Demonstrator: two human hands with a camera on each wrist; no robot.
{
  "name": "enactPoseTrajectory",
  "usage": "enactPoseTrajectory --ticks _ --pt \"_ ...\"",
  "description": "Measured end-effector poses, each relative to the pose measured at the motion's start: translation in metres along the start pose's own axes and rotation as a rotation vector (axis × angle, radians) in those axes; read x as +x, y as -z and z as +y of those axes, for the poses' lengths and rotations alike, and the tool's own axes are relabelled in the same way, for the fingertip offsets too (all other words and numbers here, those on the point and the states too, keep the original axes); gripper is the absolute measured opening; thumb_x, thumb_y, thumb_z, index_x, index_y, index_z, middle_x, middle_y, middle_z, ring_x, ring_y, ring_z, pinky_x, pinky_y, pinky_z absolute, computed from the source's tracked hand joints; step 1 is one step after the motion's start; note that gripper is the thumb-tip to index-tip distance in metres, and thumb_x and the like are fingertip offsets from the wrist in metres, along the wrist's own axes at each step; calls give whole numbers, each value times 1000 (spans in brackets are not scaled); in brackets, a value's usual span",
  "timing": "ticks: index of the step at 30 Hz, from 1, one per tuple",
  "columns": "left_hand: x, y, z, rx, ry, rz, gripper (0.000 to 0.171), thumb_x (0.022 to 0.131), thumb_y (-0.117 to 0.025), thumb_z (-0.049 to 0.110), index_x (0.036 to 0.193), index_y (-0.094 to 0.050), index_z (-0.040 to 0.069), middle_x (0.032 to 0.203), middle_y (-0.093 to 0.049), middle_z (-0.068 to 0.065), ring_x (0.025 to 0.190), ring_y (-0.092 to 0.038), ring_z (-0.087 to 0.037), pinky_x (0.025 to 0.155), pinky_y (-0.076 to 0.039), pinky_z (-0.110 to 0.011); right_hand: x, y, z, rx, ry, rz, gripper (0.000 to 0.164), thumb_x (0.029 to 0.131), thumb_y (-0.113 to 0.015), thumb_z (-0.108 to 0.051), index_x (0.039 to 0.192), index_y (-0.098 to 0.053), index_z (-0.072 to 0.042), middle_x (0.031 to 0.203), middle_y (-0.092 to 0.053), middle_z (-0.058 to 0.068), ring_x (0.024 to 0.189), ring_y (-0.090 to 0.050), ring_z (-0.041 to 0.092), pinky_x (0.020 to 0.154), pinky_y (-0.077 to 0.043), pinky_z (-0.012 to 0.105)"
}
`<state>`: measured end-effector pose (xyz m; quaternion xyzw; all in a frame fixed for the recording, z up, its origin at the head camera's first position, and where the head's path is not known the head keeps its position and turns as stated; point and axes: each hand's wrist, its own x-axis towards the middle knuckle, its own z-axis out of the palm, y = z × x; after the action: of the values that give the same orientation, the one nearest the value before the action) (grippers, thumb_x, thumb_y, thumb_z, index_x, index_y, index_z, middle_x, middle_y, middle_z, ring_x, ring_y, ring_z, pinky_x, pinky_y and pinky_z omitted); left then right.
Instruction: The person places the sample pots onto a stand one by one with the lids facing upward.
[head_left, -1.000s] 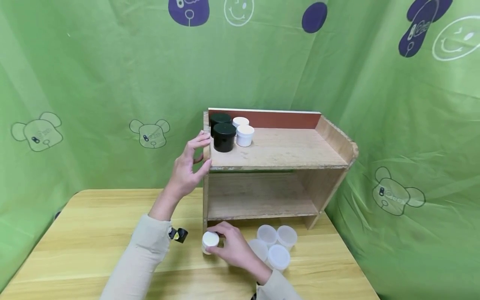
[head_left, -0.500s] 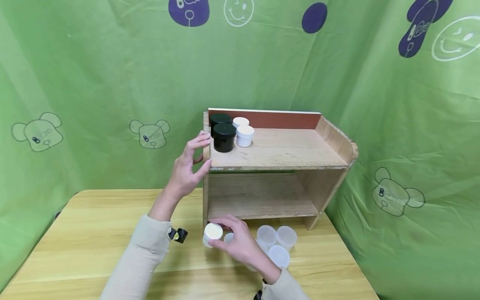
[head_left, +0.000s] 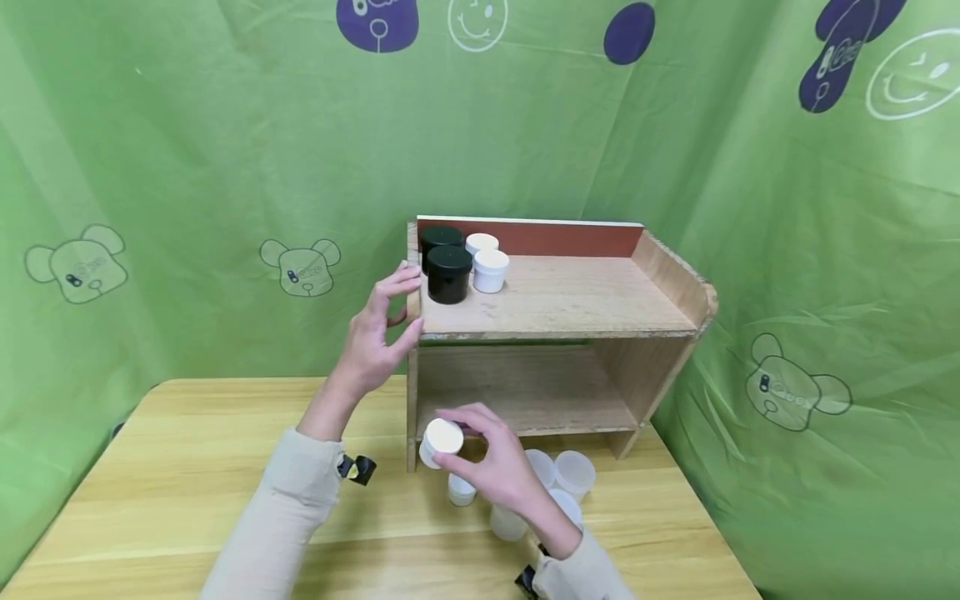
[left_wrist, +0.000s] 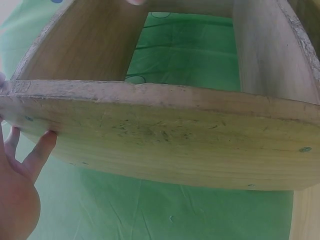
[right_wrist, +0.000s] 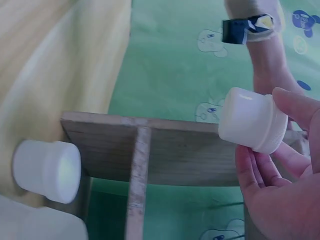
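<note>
My right hand pinches a small white lidded jar between thumb and fingers, in front of the shelf's lower left part. The right wrist view shows that jar tilted, clear of the table. My left hand grips the left side panel of the wooden shelf, fingertips at its edge. In the left wrist view, fingers touch the panel's outer face. Another white jar stands on the table below my right hand.
Two black jars and two white jars stand at the left of the top shelf. Several translucent lidded tubs sit on the table by the shelf's front, partly hidden by my right arm. Green cloth hangs behind.
My right hand has lifted the white jar from the table and moved it up and slightly right. Another white jar beneath has come into sight. My left hand has stayed on the shelf.
</note>
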<state>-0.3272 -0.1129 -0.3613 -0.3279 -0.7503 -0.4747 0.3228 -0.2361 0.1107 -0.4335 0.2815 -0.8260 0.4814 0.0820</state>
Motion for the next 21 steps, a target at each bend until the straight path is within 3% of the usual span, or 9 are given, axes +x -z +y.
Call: enactPoseTrajectory --ticks 11,21 --pt "1 0 0 11 -7 -1 55 95 -63 16 148 -45 16 165 -40 2 157 -30 -18 108 -56 -52 8 27 -17 55 96 82 50 87 -83 -15 135 -68 -14 126 -68 4 112 -66 15 100 -59 27" --pt "1 0 0 14 13 -4 55 95 -63 17 147 -45 16 166 -39 2 157 -30 -17 109 -55 -50 16 53 -31 87 140 152 53 84 -84 -4 134 -68 -9 126 -68 8 112 -64 15 99 -57 19"
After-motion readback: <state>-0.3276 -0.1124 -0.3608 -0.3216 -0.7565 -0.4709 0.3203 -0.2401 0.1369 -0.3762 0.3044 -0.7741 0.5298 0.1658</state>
